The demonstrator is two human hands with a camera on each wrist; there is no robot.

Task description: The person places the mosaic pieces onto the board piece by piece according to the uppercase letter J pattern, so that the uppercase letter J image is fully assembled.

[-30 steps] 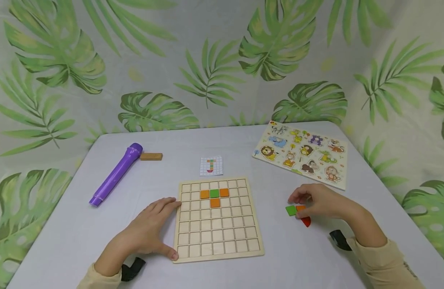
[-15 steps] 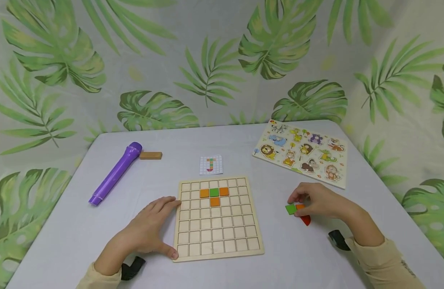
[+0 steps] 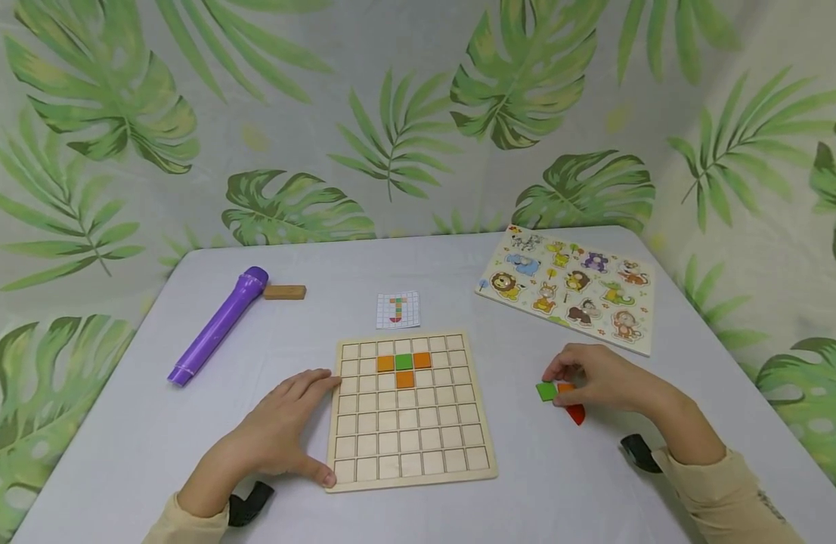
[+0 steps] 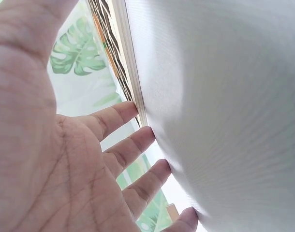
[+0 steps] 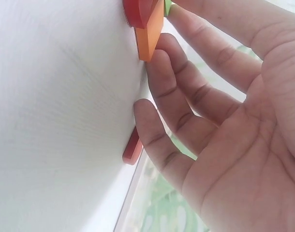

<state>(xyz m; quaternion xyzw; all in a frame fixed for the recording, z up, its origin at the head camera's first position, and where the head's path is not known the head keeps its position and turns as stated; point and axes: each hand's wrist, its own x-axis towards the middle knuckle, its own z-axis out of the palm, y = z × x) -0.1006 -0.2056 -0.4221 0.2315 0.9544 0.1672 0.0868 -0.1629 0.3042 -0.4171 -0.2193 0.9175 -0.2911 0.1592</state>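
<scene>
My left hand point(image 3: 275, 431) is spread along the left side of a wooden grid board point(image 3: 418, 423), its thumb and fingertips at the edge. In the left wrist view, fingertips point(image 4: 130, 112) touch the board's side. Three orange tiles and one green tile form a T on the board. To the board's right, my right hand point(image 3: 598, 378) pinches a loose green square tile point(image 3: 546, 391) between thumb and forefinger. Under that hand lie an orange tile point(image 5: 150, 41) and a red rounded piece point(image 3: 576, 414). The right wrist view shows another red piece point(image 5: 133, 147) beyond the fingers.
A small pattern card point(image 3: 397, 310) lies behind the board. At the back right is an animal puzzle board point(image 3: 568, 283). A purple microphone-shaped toy point(image 3: 217, 329) and a small wooden block point(image 3: 285, 292) lie at the left. A leaf-print cloth hangs behind the table.
The loose green tile has shifted slightly left and away from the orange one, in my right fingers. My left hand and the grid board have stayed still.
</scene>
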